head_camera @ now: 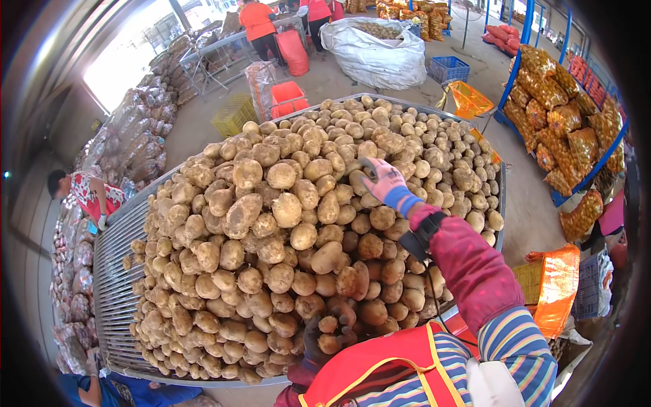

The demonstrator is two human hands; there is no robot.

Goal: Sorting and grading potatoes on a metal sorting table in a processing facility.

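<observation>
A large heap of potatoes [286,209] covers most of a metal-framed sorting table [119,254] with a slatted bar surface. My right hand [384,180], in a light glove with a blue cuff, reaches over the upper middle of the heap. Its thumb and fingers are apart, with no potato seen between them. Low in the heap, close to my body, my left hand [311,338] lies in shadow in a dark-looking glove. Its fingers curl around small potatoes [328,324]; part of the hand is hard to make out.
A person [96,193] stands at the table's left end; another [96,389] is at lower left. An orange mesh bag [557,290] hangs by a yellow crate [528,281] on the right. Beyond the table are a red basket [288,98] and a white bulk bag [374,56].
</observation>
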